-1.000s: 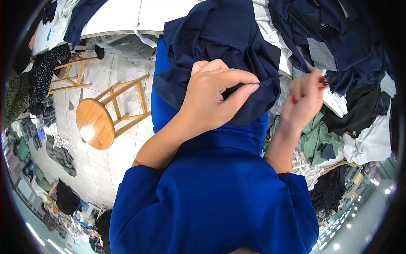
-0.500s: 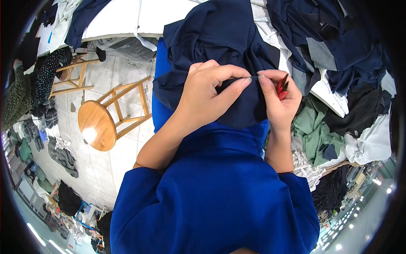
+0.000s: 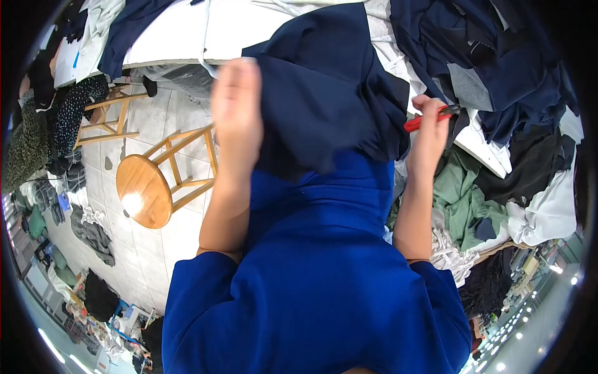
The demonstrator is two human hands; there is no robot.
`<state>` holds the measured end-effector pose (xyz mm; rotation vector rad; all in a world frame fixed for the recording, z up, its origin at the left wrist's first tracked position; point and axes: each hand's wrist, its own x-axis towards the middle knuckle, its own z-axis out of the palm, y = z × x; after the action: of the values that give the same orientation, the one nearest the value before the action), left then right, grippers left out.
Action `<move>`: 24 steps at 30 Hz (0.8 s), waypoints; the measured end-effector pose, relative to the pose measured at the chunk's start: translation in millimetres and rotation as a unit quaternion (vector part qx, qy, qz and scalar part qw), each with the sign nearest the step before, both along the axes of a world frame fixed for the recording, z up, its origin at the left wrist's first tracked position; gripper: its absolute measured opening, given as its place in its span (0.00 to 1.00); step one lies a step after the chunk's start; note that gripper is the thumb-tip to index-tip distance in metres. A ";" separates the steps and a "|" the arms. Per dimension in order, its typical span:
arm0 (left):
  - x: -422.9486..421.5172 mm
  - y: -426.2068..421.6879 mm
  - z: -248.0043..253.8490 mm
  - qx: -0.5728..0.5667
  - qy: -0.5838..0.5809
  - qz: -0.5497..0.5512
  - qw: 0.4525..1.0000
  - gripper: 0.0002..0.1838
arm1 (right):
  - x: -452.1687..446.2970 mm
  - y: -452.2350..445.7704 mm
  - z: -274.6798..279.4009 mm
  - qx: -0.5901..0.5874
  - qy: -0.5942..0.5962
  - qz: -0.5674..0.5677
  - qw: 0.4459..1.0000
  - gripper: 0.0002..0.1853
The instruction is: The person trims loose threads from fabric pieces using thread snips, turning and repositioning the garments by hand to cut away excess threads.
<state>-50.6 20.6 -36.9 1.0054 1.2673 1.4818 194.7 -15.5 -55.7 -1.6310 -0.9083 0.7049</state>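
Note:
Dark navy fabric [image 3: 317, 93] drapes from the white table down over the lap, on blue clothing. My left hand [image 3: 238, 112], blurred by motion, is raised at the fabric's left edge; how its fingers lie, and whether they hold cloth, cannot be made out. At the fabric's right side, my right hand [image 3: 428, 134] is closed around a small red tool [image 3: 431, 118] with a dark tip pointing right.
A round wooden stool [image 3: 144, 191] lies at the left on the tiled floor. The white table [image 3: 180, 31] runs across the top. Green cloth [image 3: 467, 193] and other garments are heaped at the right. Part of another person in patterned clothing [image 3: 28, 137] shows at far left.
My left hand has moved left and up from the pinched fabric edge. My right hand has moved right, away from the left one, with the red tool. The navy fabric has shifted and spread.

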 end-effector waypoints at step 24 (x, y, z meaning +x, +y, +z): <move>14.6 -13.8 7.2 -0.067 -0.153 -0.258 0.952 0.10 | -74.4 -2.3 57.3 0.058 -0.095 0.314 0.943 0.23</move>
<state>-36.1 6.8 -29.7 0.8886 0.7911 1.0768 120.3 -17.7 1.7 -1.3138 -1.6155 0.9087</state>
